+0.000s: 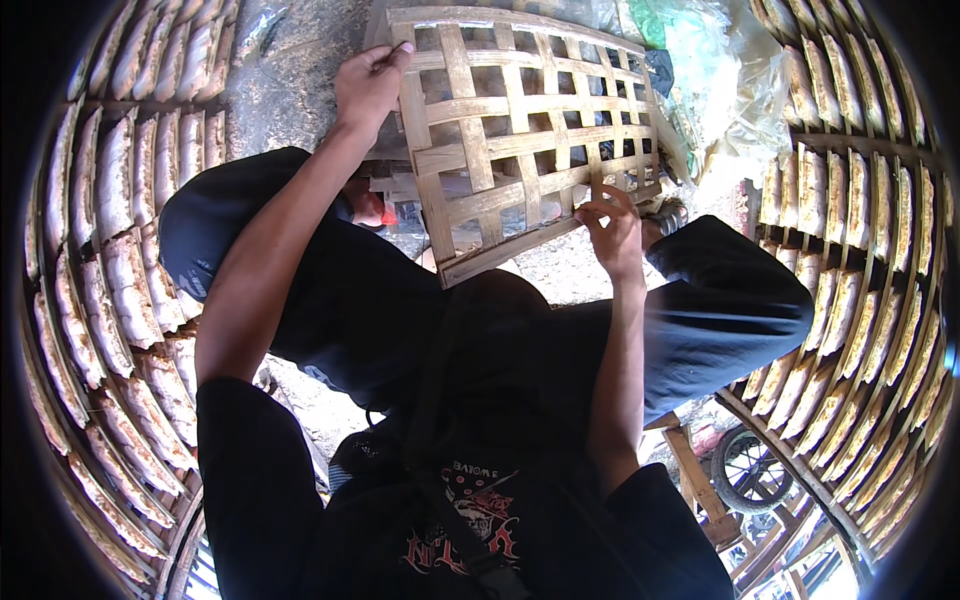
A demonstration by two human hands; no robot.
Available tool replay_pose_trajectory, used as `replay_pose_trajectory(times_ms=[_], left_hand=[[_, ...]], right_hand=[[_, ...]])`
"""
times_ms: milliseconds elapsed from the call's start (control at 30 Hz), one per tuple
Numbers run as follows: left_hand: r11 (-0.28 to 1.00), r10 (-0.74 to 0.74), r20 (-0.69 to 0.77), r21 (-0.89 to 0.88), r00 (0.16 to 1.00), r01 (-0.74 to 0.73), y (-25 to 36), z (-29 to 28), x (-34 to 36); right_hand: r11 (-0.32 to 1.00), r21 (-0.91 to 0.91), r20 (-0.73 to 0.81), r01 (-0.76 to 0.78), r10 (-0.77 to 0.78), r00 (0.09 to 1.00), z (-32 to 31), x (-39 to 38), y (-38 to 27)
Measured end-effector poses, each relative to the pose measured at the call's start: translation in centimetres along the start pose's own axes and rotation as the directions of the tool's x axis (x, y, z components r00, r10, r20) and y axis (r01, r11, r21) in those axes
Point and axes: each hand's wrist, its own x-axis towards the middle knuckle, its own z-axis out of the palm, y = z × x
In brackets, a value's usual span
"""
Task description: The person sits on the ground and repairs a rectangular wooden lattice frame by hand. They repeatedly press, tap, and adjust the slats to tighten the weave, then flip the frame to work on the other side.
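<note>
together, left hand [368,92] and right hand [613,236] grip a woven panel [520,145] by its edges.

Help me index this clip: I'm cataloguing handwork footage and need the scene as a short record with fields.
Held item: tan, rectangular lattice panel of flat woven strips
Left hand: grips the panel's left edge near its upper corner
Right hand: fingers at the lower edge; whether they grip is unclear
Both sides: rows of long, pale, brown-mottled pieces
Upper right: crumpled, translucent plastic sheeting
Lower right: black, spoked wheel
</note>
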Motion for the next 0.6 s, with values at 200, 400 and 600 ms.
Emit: replay_pose_trajectory(times_ms=[200, 400, 600], left_hand=[[0.999, 0.028, -0.026, 0.038, 0.999, -0.027, 0.2, -0.2, -0.2], [1.0, -0.019, -0.023, -0.007, 1.0, 0.019, 1.1, 0.0, -0.9], [1.0, -0.018, 0.012, -0.007, 1.0, 0.019, 0.2, -0.3, -0.8]], right_hand=[[0.926, -0.014, -0.281, -0.377, 0.358, 0.89, -1.8, -0.9, 2.9], [0.96, -0.279, -0.025, -0.035, 0.029, 0.999, -2.5, -0.5, 0.2], [0.927, -0.311, 0.19, -0.21, 0.277, 0.942, -0.6, 0.7, 0.3]])
